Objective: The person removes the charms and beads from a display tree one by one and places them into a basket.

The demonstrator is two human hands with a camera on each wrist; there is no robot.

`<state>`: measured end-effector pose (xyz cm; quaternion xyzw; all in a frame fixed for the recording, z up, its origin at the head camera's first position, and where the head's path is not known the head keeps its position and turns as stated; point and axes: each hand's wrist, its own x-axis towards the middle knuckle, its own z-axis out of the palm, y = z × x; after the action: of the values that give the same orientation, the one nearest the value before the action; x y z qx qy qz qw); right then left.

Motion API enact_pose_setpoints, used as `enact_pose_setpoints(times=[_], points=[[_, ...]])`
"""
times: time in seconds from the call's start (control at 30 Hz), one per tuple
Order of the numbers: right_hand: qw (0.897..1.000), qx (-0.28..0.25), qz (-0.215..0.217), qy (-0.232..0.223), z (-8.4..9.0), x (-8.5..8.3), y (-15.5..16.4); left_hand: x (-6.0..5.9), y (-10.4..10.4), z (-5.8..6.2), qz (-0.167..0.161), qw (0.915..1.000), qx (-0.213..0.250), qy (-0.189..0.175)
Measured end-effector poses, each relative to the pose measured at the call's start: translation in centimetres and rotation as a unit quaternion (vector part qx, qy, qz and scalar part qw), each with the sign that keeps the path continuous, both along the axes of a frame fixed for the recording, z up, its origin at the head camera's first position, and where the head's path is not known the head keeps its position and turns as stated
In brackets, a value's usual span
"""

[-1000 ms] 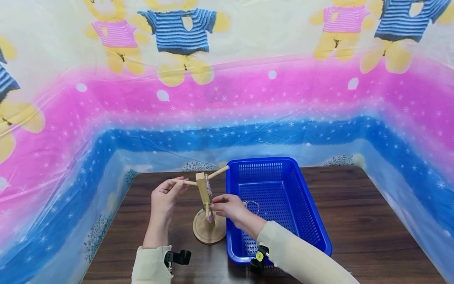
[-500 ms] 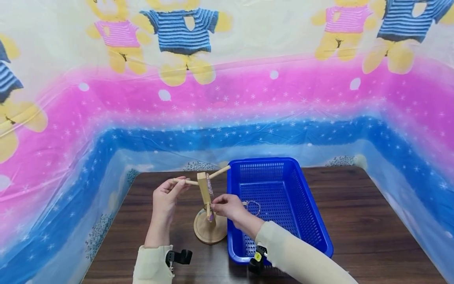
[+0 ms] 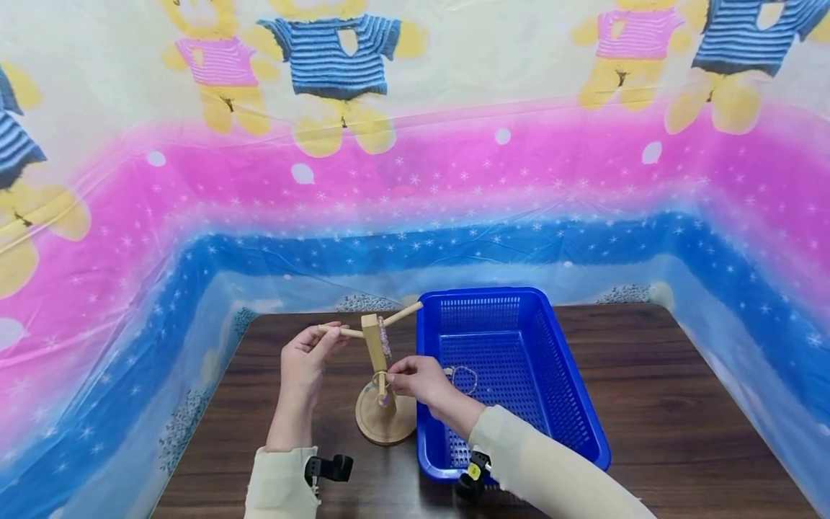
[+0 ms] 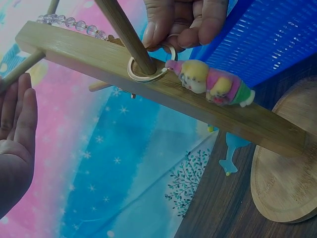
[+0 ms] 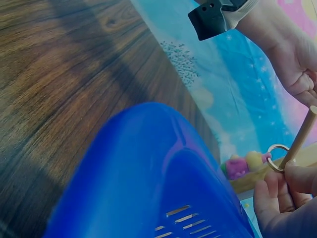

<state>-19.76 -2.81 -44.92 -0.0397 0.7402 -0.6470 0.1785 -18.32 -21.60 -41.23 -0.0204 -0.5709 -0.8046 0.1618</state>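
Keyring (image 4: 147,69) with its colourful charm (image 4: 210,83) hung on a lower peg (image 4: 124,33) of the wooden stand (image 3: 379,375), which rose from a round base (image 3: 384,422) on the dark wood table (image 3: 681,404), just beside the left wall of the blue plastic basket (image 3: 519,375). The base sat near the middle of the table's left half, with bare tabletop to its left and front, while the basket's wall closed off the right side; the patterned plastic sheet (image 3: 415,180) stood behind the table's far edge and along both sides. The ring was a thin gold-coloured loop threaded over the peg and lying against the flat upright, and the charm beside it showed pink, yellow and green lumps; a strand of clear beads (image 4: 69,24) lay along the upright farther up. The right hand (image 3: 418,378) reached across the basket's near-left corner, its thumb and fingers (image 4: 188,22) curled and pinching the ring at the peg. The left hand (image 3: 305,360) held the tip of the stand's upper left peg (image 3: 337,331) between curled fingertips and thumb, though the left wrist view showed only its palm and fingers lying nearly straight. A small beaded bracelet (image 3: 462,378) lay on the basket's floor, just past the right hand.
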Motion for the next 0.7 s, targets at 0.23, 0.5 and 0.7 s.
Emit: enact_pose_setpoints(times=[0.23, 0.5, 0.7], points=[[1.000, 0.013, 0.008, 0.002, 0.27, 0.30, 0.17, -0.03, 0.04, 0.02, -0.001, 1.0000, 0.002, -0.001], [1.000, 0.014, 0.013, 0.014, 0.24, 0.61, 0.38, 0.04, 0.10, 0.12, 0.006, 0.9999, 0.001, -0.008], [0.999, 0.028, 0.016, 0.025, 0.43, 0.88, 0.47, 0.09, 0.13, 0.25, 0.007, 0.9999, 0.000, -0.012]])
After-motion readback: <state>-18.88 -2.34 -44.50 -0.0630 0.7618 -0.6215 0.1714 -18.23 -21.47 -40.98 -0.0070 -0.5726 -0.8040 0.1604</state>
